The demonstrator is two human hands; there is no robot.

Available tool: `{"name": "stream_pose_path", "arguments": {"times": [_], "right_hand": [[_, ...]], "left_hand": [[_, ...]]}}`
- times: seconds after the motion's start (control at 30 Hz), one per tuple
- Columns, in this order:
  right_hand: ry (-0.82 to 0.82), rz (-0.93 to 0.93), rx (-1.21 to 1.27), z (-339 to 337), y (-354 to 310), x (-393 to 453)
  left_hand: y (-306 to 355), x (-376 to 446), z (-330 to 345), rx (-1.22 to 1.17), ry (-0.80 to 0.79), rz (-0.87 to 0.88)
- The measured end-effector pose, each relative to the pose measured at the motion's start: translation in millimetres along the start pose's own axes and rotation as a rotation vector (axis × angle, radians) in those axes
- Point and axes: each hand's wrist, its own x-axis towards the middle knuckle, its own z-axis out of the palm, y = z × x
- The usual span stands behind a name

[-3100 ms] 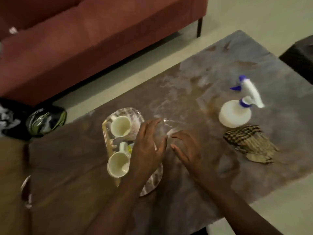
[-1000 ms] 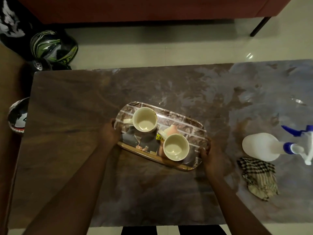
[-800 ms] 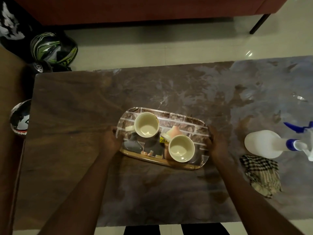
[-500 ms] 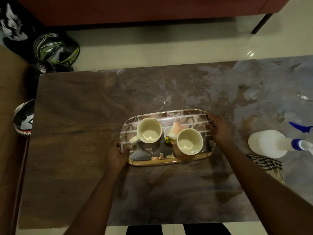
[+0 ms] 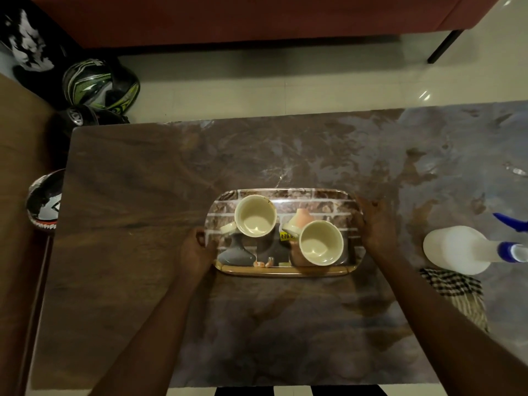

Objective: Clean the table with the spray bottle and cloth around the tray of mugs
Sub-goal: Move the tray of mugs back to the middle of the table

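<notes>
From the head camera, the dark marbled stone surface (image 5: 285,155) shows its far edge, left edge and near edge, with wide bare room left of and behind the rounded rectangular tray printed with a brick pattern (image 5: 288,195), which sits near the middle, closer to the near edge. The left hand (image 5: 197,251) grips the tray's left end with curled fingers; the right hand (image 5: 374,225) holds the right end, fingers wrapped over the rim. In the tray stand two cream ceramic mugs, both upright and empty: the left mug (image 5: 255,215) and the right mug (image 5: 321,242), just apart. Well to the right, the white plastic spray bottle with a blue trigger (image 5: 457,250) stands beside the checked brown cloth (image 5: 454,290), crumpled near the surface's near edge. Helmets (image 5: 94,84) lie on the pale tiled floor (image 5: 271,84) past the left corner.
</notes>
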Motion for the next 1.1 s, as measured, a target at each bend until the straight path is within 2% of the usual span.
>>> {"name": "stream_pose_path", "arguments": {"times": [0.07,0.13,0.2,0.27,0.33,0.43,0.53,0.67,0.73,0.8,0.83,0.93,1.0,1.1], "right_hand": [[0.017,-0.062,0.082,-16,-23,-1],[-0.104,-0.153,0.276,-33,-52,-10],[-0.288,-0.294,0.243,-35,-69,-27],[-0.426,-0.435,0.006,-25,-68,-46],[-0.473,-0.463,-0.163,-13,-64,-56],[-0.364,-0.435,-0.123,-6,-66,-61],[-0.281,-0.382,-0.105,3,-63,-61],[-0.110,-0.128,-0.042,6,-72,-58],[-0.059,-0.070,-0.086,6,-81,-56],[-0.048,-0.069,-0.135,7,-84,-56],[-0.061,-0.068,-0.147,7,-84,-56],[-0.132,-0.124,-0.141,10,-79,-56],[-0.164,-0.194,-0.142,14,-73,-54],[-0.170,-0.170,-0.128,16,-68,-49]], "left_hand": [[13,-7,-6,0.027,0.130,0.102],[45,-23,-11,-0.014,0.259,0.255],[79,-42,-7,0.015,0.210,0.403],[98,-51,9,0.231,0.088,0.469],[108,-46,20,0.476,0.003,0.473],[115,-28,25,0.632,-0.038,0.521],[112,-17,24,0.709,-0.088,0.657],[105,-10,13,0.771,-0.269,1.077],[103,-10,7,0.752,-0.280,1.219],[103,-16,5,0.697,-0.209,1.169],[103,-18,4,0.663,-0.151,1.077],[103,-25,5,0.537,0.034,0.636],[99,-33,16,0.481,-0.002,0.443],[88,-40,32,0.349,-0.075,0.496]]}}
